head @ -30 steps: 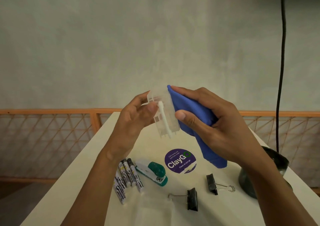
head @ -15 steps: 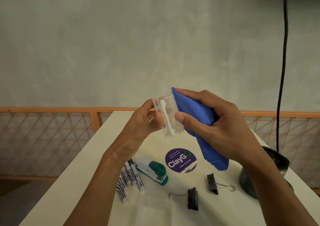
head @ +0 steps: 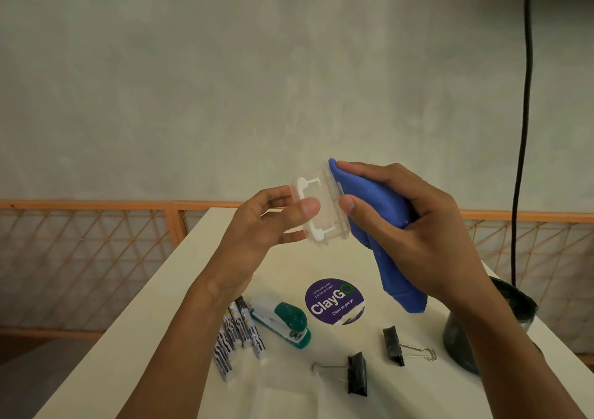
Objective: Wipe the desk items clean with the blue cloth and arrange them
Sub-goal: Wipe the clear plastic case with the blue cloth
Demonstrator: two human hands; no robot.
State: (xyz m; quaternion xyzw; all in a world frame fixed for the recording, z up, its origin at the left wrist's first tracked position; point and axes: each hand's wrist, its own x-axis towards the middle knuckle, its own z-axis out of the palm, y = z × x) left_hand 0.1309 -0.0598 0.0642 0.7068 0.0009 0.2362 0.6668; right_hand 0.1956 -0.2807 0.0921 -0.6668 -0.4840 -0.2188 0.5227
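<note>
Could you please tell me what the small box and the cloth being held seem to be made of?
The small box looks like clear, glossy hard plastic with a white handle: the background shows faintly through. The cloth seems soft, matte blue microfibre, going by its fine nubby texture and limp hang.

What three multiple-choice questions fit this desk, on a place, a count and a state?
1. Where is the green stapler? A) left of the purple round sticker B) on the floor C) on a shelf
2. How many black binder clips lie on the desk? A) one B) two C) four
3. The left hand is: A) flat on the desk B) holding the clear plastic case C) empty
Answers: A, it lies beside the sticker; B, two clips show; B, thumb and fingers pinch the case.
</note>
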